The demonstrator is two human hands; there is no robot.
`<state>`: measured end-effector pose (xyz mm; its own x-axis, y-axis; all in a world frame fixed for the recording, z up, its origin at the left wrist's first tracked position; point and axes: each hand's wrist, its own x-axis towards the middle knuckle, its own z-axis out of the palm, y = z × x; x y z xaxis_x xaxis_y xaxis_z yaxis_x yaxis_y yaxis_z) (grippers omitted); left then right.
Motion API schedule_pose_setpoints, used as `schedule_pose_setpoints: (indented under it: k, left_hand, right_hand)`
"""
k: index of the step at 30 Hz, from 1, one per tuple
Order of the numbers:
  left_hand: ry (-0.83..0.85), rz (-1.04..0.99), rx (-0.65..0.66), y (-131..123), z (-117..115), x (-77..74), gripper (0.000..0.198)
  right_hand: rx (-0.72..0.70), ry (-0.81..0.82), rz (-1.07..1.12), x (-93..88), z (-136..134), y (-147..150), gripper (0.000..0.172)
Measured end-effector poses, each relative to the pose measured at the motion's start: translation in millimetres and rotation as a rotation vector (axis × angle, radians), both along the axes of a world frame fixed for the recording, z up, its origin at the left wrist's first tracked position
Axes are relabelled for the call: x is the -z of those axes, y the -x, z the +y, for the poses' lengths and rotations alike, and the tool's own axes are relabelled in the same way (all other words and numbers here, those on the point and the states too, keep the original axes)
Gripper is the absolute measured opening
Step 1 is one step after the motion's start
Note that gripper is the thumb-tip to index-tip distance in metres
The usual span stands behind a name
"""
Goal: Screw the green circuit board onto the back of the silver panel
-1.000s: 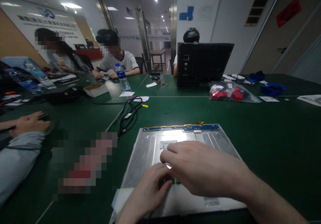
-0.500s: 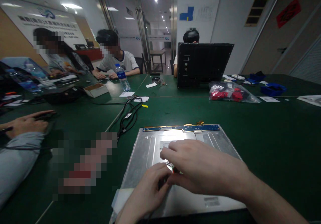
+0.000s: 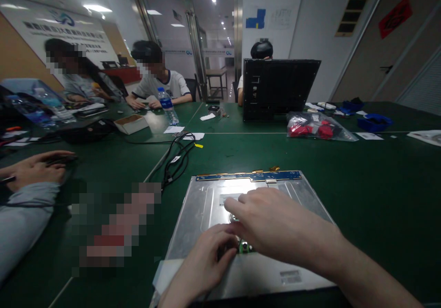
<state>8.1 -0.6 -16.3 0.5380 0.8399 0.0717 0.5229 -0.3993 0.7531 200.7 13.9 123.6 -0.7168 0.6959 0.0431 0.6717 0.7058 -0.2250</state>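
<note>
A silver metal display panel (image 3: 203, 207) lies back side up on the green table (image 3: 361, 184), with a blue circuit strip (image 3: 248, 176) along its far edge. My left hand (image 3: 203, 264) rests curled on the panel's near middle, fingers pressed together at a small green part (image 3: 244, 247) that is mostly hidden. My right hand (image 3: 272, 223) reaches across from the right, fingers bent and pinched right above that same spot; what it grips is too small to name.
A black cable bundle (image 3: 177, 158) lies left of the panel. Behind stand an upright black monitor back (image 3: 279, 87), a plastic bag of red parts (image 3: 317, 126), a water bottle (image 3: 168, 105) and a small box (image 3: 131, 123). A co-worker's hand (image 3: 36, 169) rests at the left; others sit at the far side.
My right hand has shifted slightly up and away over the panel, uncovering a bit of the small green part. The co-worker's hand at the left has stretched its fingers out.
</note>
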Motion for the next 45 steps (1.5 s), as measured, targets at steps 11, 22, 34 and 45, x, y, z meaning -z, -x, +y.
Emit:
schedule_pose_setpoints:
  k: [11,22,34,45]
  left_hand:
    - [-0.045,-0.039,0.006,1.4,0.7,1.1,0.016]
    - [-0.023,-0.058,0.031,-1.5,0.6,-1.5,0.012]
    - [-0.029,-0.018,-0.016,0.0,-0.4,1.2,0.011]
    - [-0.061,-0.028,-0.034,-0.3,0.4,-0.5,0.012]
  right_hand:
    - [-0.223,0.166,0.066,-3.5,0.1,-9.1,0.021]
    - [-0.036,0.041,0.034,5.0,1.9,-4.7,0.020]
    - [-0.021,0.017,-0.017,1.9,2.0,-2.1,0.015]
    - [-0.203,0.196,0.008,-3.9,-1.2,-8.7,0.022]
